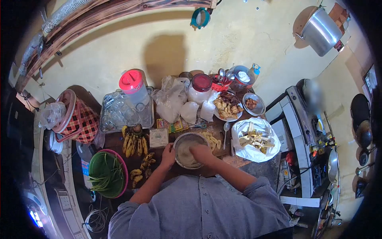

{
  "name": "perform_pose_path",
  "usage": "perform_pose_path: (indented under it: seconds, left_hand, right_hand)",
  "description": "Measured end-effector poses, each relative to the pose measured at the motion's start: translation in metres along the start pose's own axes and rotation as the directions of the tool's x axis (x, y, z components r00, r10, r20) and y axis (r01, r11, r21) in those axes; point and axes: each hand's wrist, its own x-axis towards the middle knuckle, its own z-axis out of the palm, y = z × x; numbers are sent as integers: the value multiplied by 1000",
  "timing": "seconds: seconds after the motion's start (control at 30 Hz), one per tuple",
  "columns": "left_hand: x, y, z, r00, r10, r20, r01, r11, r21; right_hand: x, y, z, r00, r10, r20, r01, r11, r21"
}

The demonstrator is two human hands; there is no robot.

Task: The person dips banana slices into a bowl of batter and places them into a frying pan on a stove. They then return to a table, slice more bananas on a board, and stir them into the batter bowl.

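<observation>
A round metal bowl (181, 149) with a pale batter-like mix stands at the table's near edge. My left hand (168, 154) grips its left rim, the fingers closed on it. Over the right part of the bowl reaches my right hand (201, 153); its fingertips are down at the mix, and whatever they hold, if anything, is hidden. Peeled banana pieces (213, 141) lie just right of the bowl, with a spoon (226, 127) beside them. To the left are a square tub (158, 138) and bunches of small bananas (134, 144).
A glass-filled tray (104, 126) and red-lidded jug (131, 84) stand back left. Behind the bowl are plastic bags (171, 101) and a red-lidded jar (199, 89). Rightward are a fried-food plate (228, 106), a peel-filled white bag (268, 149) and a stove (298, 107).
</observation>
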Motion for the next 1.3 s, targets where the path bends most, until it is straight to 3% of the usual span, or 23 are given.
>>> perform_pose_path:
  seconds: [0.07, 0.1, 0.17, 0.27, 0.4, 0.47, 0.5, 0.57, 0.6, 0.67, 0.7, 0.77, 0.8, 0.87, 0.9, 0.97, 1.0, 1.07, 1.1, 1.17, 1.2, 1.27, 1.3]
  left_hand:
    - [-1, 3, -1, 1000, 14, -2, -14, 998, 65]
    - [0, 2, -2, 1000, 16, -6, -15, 998, 64]
    - [2, -3, -1, 1000, -3, 26, 3, 1000, 9]
    - [6, -8, 2, 1000, -9, -25, 9, 1000, 0]
    - [12, -19, 0, 999, 13, 44, -14, 1000, 24]
    - [14, -25, 1, 998, 42, 49, -41, 999, -20]
    - [10, -19, 2, 998, 40, 52, -39, 999, -19]
    - [0, 1, 2, 999, -13, 50, 17, 996, -93]
    - [2, -1, 1, 999, -12, 49, 16, 996, -91]
    - [5, -9, 1, 999, -5, 49, 7, 1000, -27]
    - [6, -11, 1, 999, -5, 49, 6, 1000, -27]
    - [7, -14, 2, 1000, 19, 21, -18, 998, -64]
    - [7, -12, 3, 1000, 21, 21, -19, 998, -62]
    - [3, -8, 3, 1000, 28, 4, -28, 999, -24]
    - [2, -4, 2, 999, 32, 4, -32, 999, -22]
    - [0, 3, 3, 1000, -6, -4, 7, 998, 62]
    - [2, -1, 5, 1000, -6, -4, 6, 998, 59]
    - [6, -13, 4, 999, 43, 2, -43, 997, -56]
    - [5, -12, 5, 999, 42, 4, -42, 998, -53]
    - [3, -8, 7, 992, 96, -82, -92, 994, 53]
    - [-1, -1, 7, 992, 97, -84, -93, 994, 53]
    - [-8, 15, 8, 995, 41, -91, -37, 998, 50]
    - [-6, 8, 10, 995, 39, -91, -34, 998, 47]
  right_hand:
    - [-7, 2, -11, 971, -85, 225, 75, 996, 50]
    - [-7, 2, -25, 971, -88, 224, 79, 996, 49]
    - [0, 6, -52, 975, 176, 137, -170, 984, -56]
    - [7, -4, -14, 985, 89, 145, -83, 995, -53]
    - [-2, -11, -52, 960, -19, 279, 28, 999, -30]
    - [9, 0, -44, 981, 160, 111, -153, 986, -71]
    - [8, 0, -33, 980, 163, 113, -156, 985, -71]
    - [3, -8, -11, 993, -66, 102, 49, 987, 154]
    - [4, -5, -20, 993, -66, 101, 50, 986, 156]
    - [4, 3, -48, 949, -32, 313, 22, 999, 35]
    - [9, 4, -42, 949, -33, 313, 23, 999, 35]
    - [21, 7, -26, 993, 108, 47, -109, 994, 5]
    - [16, 4, -26, 993, 108, 45, -109, 994, 6]
    - [2, -5, -26, 957, -205, 206, 160, 963, 216]
    - [4, 1, -33, 958, -205, 202, 160, 963, 216]
    - [10, 17, -48, 943, 39, 329, -35, 999, -18]
    - [13, 19, -39, 943, 39, 330, -34, 999, -21]
    - [16, 18, -10, 996, -35, 83, 37, 999, -22]
    - [11, 17, -6, 996, -33, 83, 34, 999, -20]
    - [4, 18, -3, 944, -185, 272, 169, 982, 82]
    - [5, 18, -15, 944, -187, 272, 171, 982, 82]
    - [7, 17, -48, 991, 60, 121, -54, 997, -51]
    - [4, 14, -44, 990, 60, 124, -54, 997, -53]
